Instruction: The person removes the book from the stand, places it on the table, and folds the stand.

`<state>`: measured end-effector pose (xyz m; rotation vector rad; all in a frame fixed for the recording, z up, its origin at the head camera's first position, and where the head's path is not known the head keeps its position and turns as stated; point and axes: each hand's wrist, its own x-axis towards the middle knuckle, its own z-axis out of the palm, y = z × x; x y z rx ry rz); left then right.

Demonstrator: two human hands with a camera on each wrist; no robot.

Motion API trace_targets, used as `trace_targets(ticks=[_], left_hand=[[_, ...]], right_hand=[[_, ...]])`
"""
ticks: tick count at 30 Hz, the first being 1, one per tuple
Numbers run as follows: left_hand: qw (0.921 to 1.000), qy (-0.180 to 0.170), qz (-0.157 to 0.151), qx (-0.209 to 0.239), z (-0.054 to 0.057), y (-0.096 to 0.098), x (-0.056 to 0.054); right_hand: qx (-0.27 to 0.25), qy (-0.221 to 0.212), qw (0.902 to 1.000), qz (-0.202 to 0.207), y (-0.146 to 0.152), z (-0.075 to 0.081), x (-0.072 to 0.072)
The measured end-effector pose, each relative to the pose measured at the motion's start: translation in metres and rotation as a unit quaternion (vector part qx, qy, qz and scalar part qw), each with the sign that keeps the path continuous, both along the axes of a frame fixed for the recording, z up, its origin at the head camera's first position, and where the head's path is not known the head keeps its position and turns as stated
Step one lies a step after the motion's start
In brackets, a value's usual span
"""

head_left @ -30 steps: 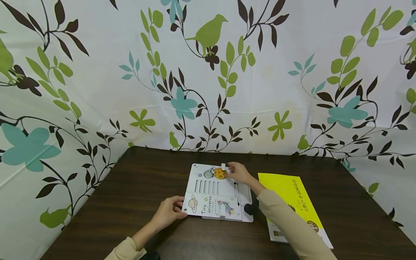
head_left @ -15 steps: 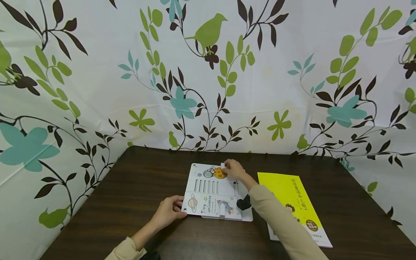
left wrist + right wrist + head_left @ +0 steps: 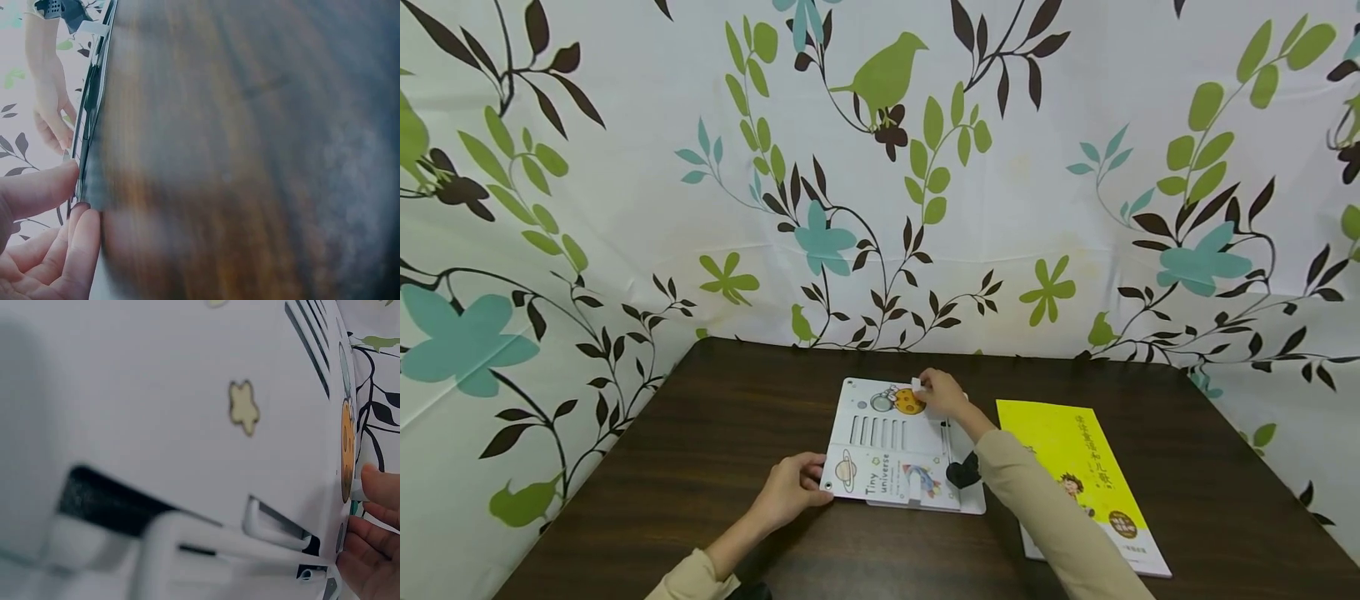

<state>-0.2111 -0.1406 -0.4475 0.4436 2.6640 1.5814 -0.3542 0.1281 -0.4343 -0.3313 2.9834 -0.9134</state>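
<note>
A white book stand [image 3: 859,471] printed "Tiny universe", with planets and a row of slots, lies on the table in the head view. My left hand [image 3: 790,486] pinches its near left edge between thumb and fingers; the left wrist view shows the thin panels [image 3: 92,94] side-on between the fingertips. At the far right corner my right hand [image 3: 945,394] pinches the small white clip [image 3: 916,384] beside the orange planet. In the right wrist view the thumb lies on this clip [image 3: 358,490], with the other fingers curled at the panel's edge.
A yellow and white book [image 3: 1052,425] lies right of the stand, partly under the right sleeve [image 3: 1045,508]. The dark wooden table [image 3: 715,425] meets a leaf-and-bird patterned cloth [image 3: 1000,225] at its back edge.
My right hand has shifted slightly left and away from me, closing onto the clip at the stand's top. The left hand has kept its hold.
</note>
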Motion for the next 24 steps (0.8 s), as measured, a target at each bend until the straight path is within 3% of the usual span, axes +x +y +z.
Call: trace_targets(ticks=[17,21,24], left_hand=[[0.9999,-0.001,0.002,-0.013,0.002,-0.004,0.0],[0.9997,-0.013,-0.015,-0.012,0.002,-0.007,-0.001],[0.9992,-0.021,-0.031,-0.01,0.002,-0.01,-0.003]], right_hand=[[-0.034,-0.03,0.9989,0.01,0.001,0.001,0.001],[-0.043,-0.055,0.9975,0.014,0.007,0.005,0.009],[-0.034,-0.056,0.9971,0.04,0.017,0.013,0.02]])
